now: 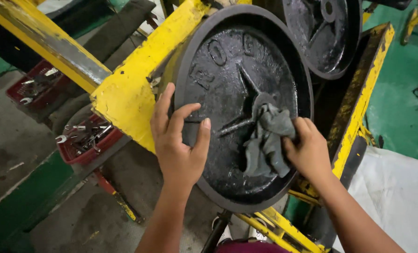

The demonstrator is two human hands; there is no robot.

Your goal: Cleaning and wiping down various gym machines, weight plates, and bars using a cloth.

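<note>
Two bare hands work one black iron disc (239,100) propped in a yellow steel frame (129,93). Right hand (309,152), grip closed on a grey rag (267,140), presses it just right of the hub; left hand (178,140), fingers spread open, steadies the rim. Second disc (326,33) stands behind; two red trays (85,152) hold wrenches.

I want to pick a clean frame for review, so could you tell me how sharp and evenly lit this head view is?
Head view: the left hand, the right hand with its grey rag and the black disc are sharp; the wet-looking disc face shows speckled glare; the red tray of wrenches lies in dimmer light; straight yellow beams bow slightly toward the edges, as with a wide lens.
</note>
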